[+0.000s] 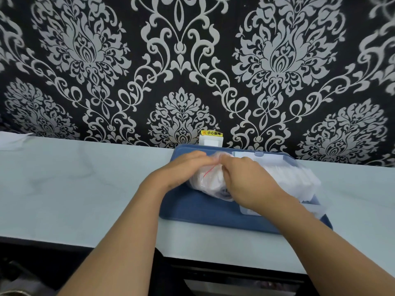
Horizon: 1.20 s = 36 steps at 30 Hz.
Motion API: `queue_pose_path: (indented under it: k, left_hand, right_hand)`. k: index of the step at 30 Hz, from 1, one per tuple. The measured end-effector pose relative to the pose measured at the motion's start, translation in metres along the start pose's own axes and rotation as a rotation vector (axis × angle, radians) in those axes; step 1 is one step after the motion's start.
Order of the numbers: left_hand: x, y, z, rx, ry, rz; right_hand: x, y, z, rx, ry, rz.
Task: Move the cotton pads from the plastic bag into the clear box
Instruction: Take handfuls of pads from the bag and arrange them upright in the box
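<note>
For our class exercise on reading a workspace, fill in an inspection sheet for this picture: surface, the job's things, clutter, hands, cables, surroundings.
Surface: pale counter with a blue mat on it.
Job's things: bag of white pads on the mat, held at its top; clear box to its right on the mat, lid open at the back, with white pads stacked inside.
Clutter: white sheet at the counter's far left.
Hands: left hand and right hand both grip the bag's top, fingers curled.
Cables: nothing seen.
Surroundings: black and silver patterned wallpaper; white socket with a yellow warning label behind the mat.
</note>
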<state>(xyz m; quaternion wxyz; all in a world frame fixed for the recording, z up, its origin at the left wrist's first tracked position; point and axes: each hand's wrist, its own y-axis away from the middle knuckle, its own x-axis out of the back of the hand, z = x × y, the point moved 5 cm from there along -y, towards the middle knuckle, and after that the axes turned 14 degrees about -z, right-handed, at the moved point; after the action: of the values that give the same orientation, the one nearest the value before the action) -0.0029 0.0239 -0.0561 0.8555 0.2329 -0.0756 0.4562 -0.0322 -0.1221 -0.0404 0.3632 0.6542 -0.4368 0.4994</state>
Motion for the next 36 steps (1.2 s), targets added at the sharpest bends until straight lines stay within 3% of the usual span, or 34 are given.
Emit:
queue_pose_path:
  k: [4, 11, 20, 25, 29, 36]
  left_hand:
    - [0.001, -0.006, -0.007, 0.019, -0.067, -0.043]
    - [0.001, 0.006, -0.018, -0.061, 0.243, -0.135]
    - [0.008, 0.004, -0.013, -0.153, 0.320, -0.003]
    - [0.010, 0.003, -0.011, -0.163, 0.239, 0.039]
    - [0.013, 0.003, -0.011, -0.154, 0.170, 0.102]
    - [0.008, 0.001, -0.014, -0.083, 0.086, 0.110]
  right_hand:
    - [0.002, 0.004, -0.001, -0.013, 0.026, -0.038]
    - [0.019, 0.010, -0.006, 0.023, 0.029, 0.081]
    - [0.033, 0.026, 0.004, 0.219, -0.256, 0.325]
    - [0.037, 0.027, 0.004, 0.189, -0.139, 0.411]
    - [0.031, 0.019, 0.002, 0.081, 0.024, 0.228]
    - [0.034, 0.014, 0.016, 0.178, -0.089, 0.073]
